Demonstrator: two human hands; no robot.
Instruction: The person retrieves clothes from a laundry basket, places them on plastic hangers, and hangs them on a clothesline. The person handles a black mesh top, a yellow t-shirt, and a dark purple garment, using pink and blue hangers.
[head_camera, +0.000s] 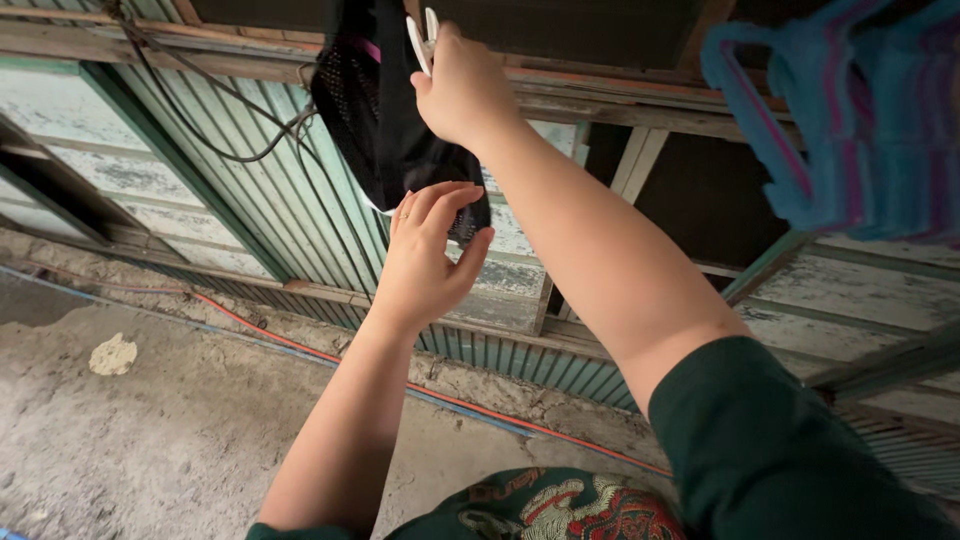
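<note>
Pinching a white clothespin (424, 38) top center, right hand (462, 90) is pegging black garment (385, 120) while open left hand (425, 262) is touching its hem.

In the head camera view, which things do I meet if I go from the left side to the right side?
pale patch on the concrete floor → dark cables → black garment → white clothespin in the right hand → bunch of blue and pink hangers.
</note>
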